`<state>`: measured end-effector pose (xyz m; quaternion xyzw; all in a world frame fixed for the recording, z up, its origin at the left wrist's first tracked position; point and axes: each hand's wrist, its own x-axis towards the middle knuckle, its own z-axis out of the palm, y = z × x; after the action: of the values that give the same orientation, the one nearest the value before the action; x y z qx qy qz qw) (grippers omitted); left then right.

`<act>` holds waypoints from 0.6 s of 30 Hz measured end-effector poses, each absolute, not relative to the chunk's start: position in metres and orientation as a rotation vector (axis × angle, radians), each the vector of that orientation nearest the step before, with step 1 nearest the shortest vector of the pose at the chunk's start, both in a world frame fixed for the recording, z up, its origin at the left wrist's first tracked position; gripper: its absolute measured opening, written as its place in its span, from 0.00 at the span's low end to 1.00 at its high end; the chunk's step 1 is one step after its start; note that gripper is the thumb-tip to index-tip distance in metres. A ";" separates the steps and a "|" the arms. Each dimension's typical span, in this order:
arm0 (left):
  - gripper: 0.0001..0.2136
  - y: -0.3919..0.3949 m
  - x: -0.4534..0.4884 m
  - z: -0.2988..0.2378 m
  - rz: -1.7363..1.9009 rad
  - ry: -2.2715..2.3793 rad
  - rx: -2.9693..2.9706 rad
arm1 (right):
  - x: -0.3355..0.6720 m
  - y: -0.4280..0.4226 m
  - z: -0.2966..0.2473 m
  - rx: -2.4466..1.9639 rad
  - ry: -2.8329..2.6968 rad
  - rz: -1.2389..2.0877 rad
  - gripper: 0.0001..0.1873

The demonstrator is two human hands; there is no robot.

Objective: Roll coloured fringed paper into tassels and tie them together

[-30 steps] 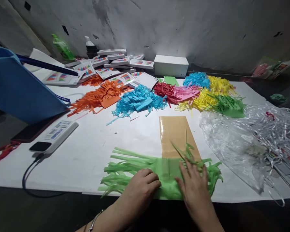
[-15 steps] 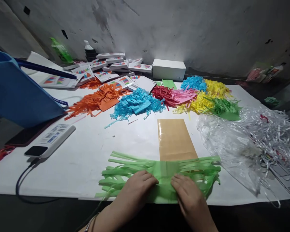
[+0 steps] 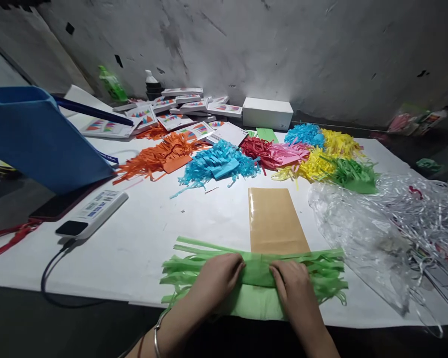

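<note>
A green tissue paper tassel sheet (image 3: 260, 271) lies across the table's front edge, its cut strips fanning out to both sides. My left hand (image 3: 222, 276) is closed on the left part of its plain middle band, fingers curled over the paper. On the right part of that band, my right hand (image 3: 291, 281) pinches the paper between thumb and curled fingers. Between the hands the band is folded over, darker green on top with a paler layer below. Just behind it lies a flat brown sheet (image 3: 276, 219), its near end under the green paper.
Fringed paper bundles in orange (image 3: 164, 154), blue (image 3: 220, 164) and other colours lie in a row farther back. A clear plastic bag (image 3: 351, 223) is at the right, a white power bank (image 3: 93, 214) with a cable at the left. Flat boxes and a white box (image 3: 268, 113) stand by the wall.
Both hands have moved slightly away from me, turning the near part of the green paper's middle over. A paler layer now shows below the fold. The view has shifted a little left.
</note>
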<state>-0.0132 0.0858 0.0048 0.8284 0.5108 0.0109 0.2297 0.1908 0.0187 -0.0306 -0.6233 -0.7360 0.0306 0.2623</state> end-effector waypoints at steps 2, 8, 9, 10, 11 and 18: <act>0.10 0.087 -0.013 0.004 0.015 1.472 2.277 | 0.190 0.024 -0.034 -1.757 -1.955 0.040 0.16; 0.08 0.085 -0.013 0.005 0.048 1.560 2.349 | 0.185 0.031 -0.035 -1.869 -1.948 -0.060 0.16; 0.08 0.084 -0.014 0.006 0.130 1.530 2.423 | 0.184 0.031 -0.035 -1.872 -1.955 -0.075 0.17; 0.09 0.083 -0.015 0.005 0.236 1.462 2.521 | 0.184 0.032 -0.035 -1.873 -1.960 -0.091 0.17; 0.10 0.082 -0.015 0.004 0.340 1.358 2.630 | 0.184 0.032 -0.035 -1.874 -1.963 -0.105 0.17; 0.03 0.085 -0.017 -0.015 0.450 0.893 2.940 | 0.182 0.028 -0.021 -1.845 -1.916 -0.318 0.13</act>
<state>-0.0174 0.0855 -0.0146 0.9466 0.2876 0.1448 0.0179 0.1822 0.0275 -0.0206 -0.6704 -0.6962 -0.1155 0.2290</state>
